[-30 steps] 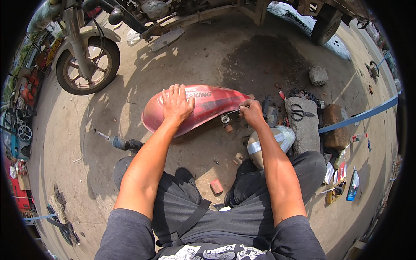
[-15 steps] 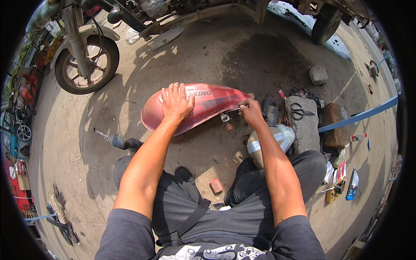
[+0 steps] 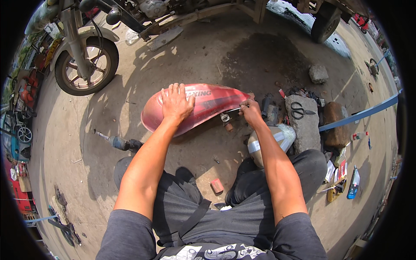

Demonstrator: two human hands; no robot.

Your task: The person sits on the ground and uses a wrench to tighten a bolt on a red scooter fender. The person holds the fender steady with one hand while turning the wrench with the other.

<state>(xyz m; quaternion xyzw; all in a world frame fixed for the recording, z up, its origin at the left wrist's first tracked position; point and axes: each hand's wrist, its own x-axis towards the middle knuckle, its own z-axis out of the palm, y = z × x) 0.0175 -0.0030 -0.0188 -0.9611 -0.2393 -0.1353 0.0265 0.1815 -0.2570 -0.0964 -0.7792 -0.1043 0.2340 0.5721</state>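
Resting left hand [image 3: 177, 104] wide on motorcycle fuel tank [image 3: 210, 103]; at tank edge, holding 1 metal rod [image 3: 234, 109] in right hand [image 3: 251, 111].

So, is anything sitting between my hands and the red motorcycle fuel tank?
Nothing visible stands between. Your left hand lies directly on the red motorcycle fuel tank; your right hand is at its narrow end, pinching a thin metal rod. Right-hand contact is unclear.

I hold both arms [image 3: 144, 171] stretched forward: left hand [image 3: 177, 104] palm down, right hand [image 3: 251, 111] curled in a pinch.
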